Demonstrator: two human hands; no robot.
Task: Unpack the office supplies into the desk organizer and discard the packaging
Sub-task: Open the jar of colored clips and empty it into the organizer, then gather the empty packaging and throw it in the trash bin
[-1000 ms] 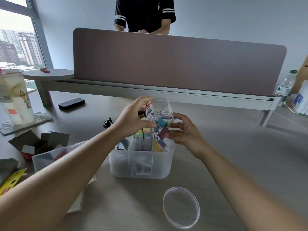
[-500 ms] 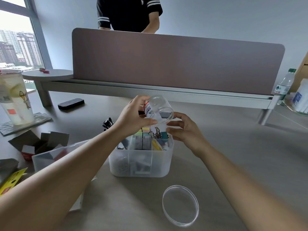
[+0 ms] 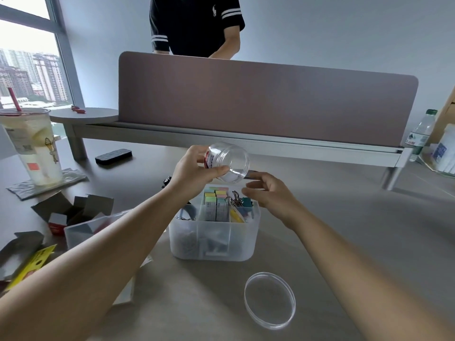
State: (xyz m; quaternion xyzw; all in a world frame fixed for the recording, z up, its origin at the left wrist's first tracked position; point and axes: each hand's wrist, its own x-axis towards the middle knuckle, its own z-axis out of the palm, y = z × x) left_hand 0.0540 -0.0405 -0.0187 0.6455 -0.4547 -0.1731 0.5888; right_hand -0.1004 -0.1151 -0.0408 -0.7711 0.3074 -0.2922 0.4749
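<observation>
My left hand [image 3: 194,169] grips a clear plastic jar [image 3: 227,161] with a red and white label, tipped on its side above the frosted desk organizer [image 3: 214,238]. The jar looks empty. My right hand [image 3: 269,191] hovers just right of the jar with fingers loosely spread, holding nothing. In the organizer stand pastel sticky notes [image 3: 215,199], and binder clips [image 3: 237,199] lie in its right compartment. The jar's clear round lid [image 3: 269,300] lies on the desk in front of the organizer.
A second frosted bin [image 3: 83,230] and torn cardboard packaging [image 3: 73,209] lie at the left, with a yellow packet [image 3: 30,267]. An iced drink cup [image 3: 34,146] stands far left, a black eraser [image 3: 113,156] behind. A partition [image 3: 266,102] crosses the back; a person stands beyond it.
The coloured binder clips dropped from the jar into the organizer. My left hand tipped the jar up and it now looks empty. My right hand let go and moved slightly away.
</observation>
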